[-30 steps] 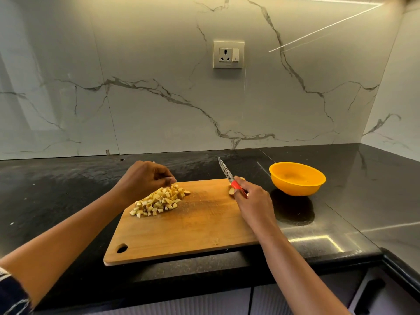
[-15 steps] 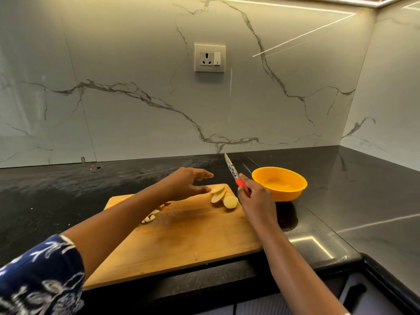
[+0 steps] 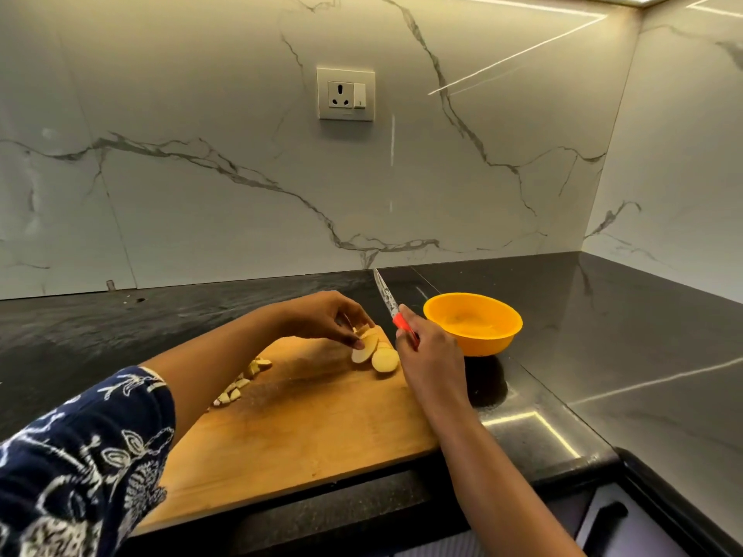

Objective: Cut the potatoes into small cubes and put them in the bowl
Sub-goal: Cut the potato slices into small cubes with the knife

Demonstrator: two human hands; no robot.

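Looking down through the head camera, I see my left hand (image 3: 325, 317) reached across the cutting board (image 3: 301, 436) to its far right corner. There its curled fingers and thumb pinch the upper one of the potato slices (image 3: 378, 351). These slices lie overlapping on the wood right at that corner, pale cut faces up. My right hand (image 3: 428, 355) is wrapped round the red handle of the knife (image 3: 389, 301) just beside the board's right edge. The patterned blade is tilted up and away toward the wall, clear of the slices. A loose scatter of small potato cubes (image 3: 241, 383) lies toward the board's left side, partly hidden behind my left forearm, so I cannot tell how far it spreads. The orange bowl (image 3: 482, 343) stands on the black bench (image 3: 603, 335) just off the board's far right corner, close to my knife hand but not touching it. The board itself sits along the bench's near edge. A blue patterned sleeve (image 3: 80, 468) fills the lower left of my view, and a wall socket (image 3: 345, 94) is set in the marble wall (image 3: 201, 154) behind the bench.
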